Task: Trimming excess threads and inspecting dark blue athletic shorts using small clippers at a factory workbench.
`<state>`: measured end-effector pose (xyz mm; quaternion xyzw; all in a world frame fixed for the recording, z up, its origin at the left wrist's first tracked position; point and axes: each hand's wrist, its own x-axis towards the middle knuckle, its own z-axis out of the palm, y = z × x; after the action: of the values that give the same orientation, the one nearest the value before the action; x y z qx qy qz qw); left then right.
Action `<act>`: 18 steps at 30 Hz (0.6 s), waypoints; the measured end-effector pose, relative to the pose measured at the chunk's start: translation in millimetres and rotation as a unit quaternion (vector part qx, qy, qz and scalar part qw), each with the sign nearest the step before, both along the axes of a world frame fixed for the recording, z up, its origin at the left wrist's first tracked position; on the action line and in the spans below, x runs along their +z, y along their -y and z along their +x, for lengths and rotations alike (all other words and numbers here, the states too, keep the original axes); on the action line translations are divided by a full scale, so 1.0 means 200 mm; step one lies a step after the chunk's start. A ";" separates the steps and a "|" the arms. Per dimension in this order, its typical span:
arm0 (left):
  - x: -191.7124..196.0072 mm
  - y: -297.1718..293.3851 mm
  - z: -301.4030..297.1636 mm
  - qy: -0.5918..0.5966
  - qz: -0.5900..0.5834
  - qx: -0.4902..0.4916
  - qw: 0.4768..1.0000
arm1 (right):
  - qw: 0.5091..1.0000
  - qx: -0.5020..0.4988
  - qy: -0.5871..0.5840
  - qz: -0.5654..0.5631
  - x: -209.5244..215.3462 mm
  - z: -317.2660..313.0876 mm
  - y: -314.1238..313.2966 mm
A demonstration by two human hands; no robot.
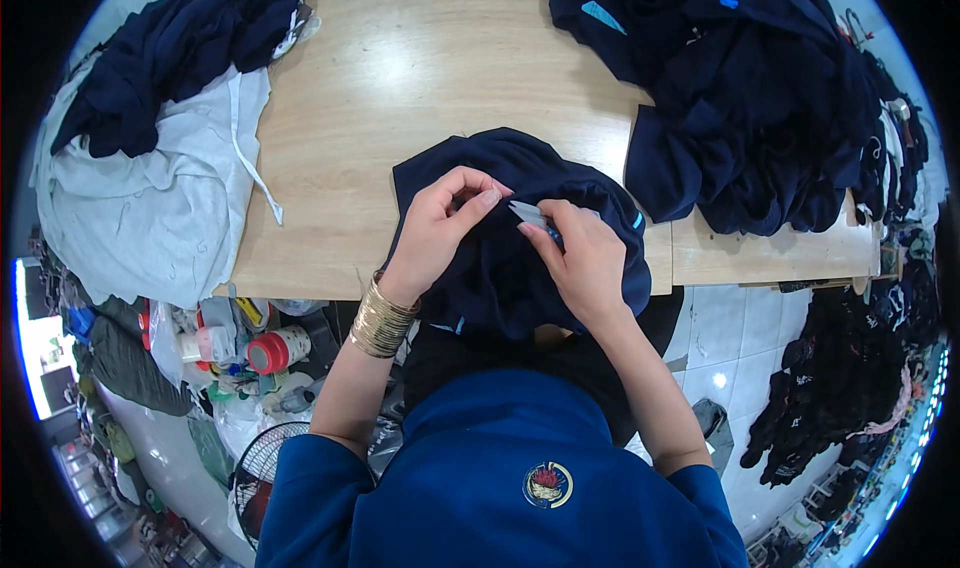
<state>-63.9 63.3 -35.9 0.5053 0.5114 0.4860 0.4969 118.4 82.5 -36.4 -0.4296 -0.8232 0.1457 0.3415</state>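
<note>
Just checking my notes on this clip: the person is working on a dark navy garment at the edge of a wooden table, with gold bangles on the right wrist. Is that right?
Not quite. The gold bangles are on the left wrist, not the right, as the head view shows. The rest holds: both the left hand and the right hand are on a dark navy garment at the edge of the wooden table.

You are in a garment workshop. Your wooden bench point(400, 78) carries heaps of dark navy garments point(760, 88) and a pale grey cloth point(150, 208). More dark clothes point(850, 378) lie piled on the tiled floor point(725, 338) to your right, with a floor fan point(258, 468) and cluttered bottles point(280, 348) under the bench's left edge.
</note>
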 end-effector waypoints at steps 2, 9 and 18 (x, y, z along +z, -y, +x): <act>0.03 0.00 0.00 0.034 -0.031 -0.017 0.999 | 1.000 -0.005 0.006 -0.002 0.00 -0.01 0.00; 0.05 -0.01 0.02 0.067 -0.047 -0.018 0.996 | 1.000 -0.013 0.007 0.006 0.01 -0.03 -0.02; 0.05 0.12 -0.29 -0.196 -0.046 0.126 0.971 | 0.978 -0.074 -0.102 -0.167 0.10 0.17 -0.07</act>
<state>-121.4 39.3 -25.8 0.4988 0.6799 0.4122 0.3449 151.5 95.8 -17.2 -0.5230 -0.7143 0.2982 0.3568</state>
